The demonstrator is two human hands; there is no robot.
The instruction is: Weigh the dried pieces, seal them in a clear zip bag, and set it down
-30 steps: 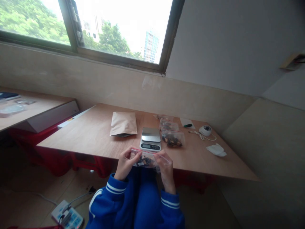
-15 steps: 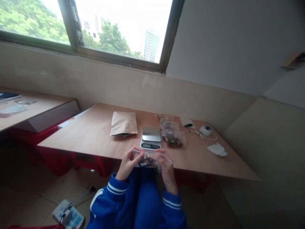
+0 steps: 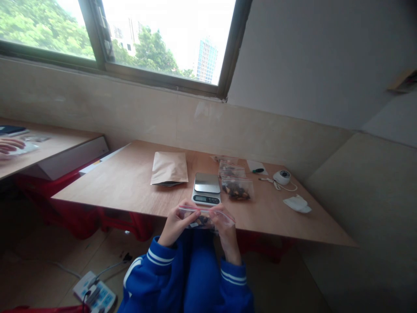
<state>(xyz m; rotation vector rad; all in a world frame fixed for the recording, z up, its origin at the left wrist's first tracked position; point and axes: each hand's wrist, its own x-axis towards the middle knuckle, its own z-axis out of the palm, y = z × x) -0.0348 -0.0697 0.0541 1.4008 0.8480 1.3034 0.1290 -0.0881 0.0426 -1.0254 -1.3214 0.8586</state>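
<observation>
Both of my hands hold one small clear zip bag (image 3: 202,217) with a red seal strip and dark pieces inside, just off the near edge of the wooden table (image 3: 130,182). My left hand (image 3: 174,227) pinches its left end and my right hand (image 3: 224,230) grips its right end along the seal. A small digital scale (image 3: 206,188) sits on the table directly beyond the bag. To the scale's right lie several filled clear bags (image 3: 237,189). A brown paper pouch (image 3: 169,168) lies flat to the scale's left.
A white round device with a cord (image 3: 282,177), a white cloth (image 3: 296,203) and a small card with a green item (image 3: 256,168) sit at the table's right. Another person's hand (image 3: 9,145) rests on the neighbouring table at left. A power strip (image 3: 95,296) lies on the floor.
My fingers have shifted along the bag's seal and the bag now sits a little higher. Another person's hand has come into view at the far left.
</observation>
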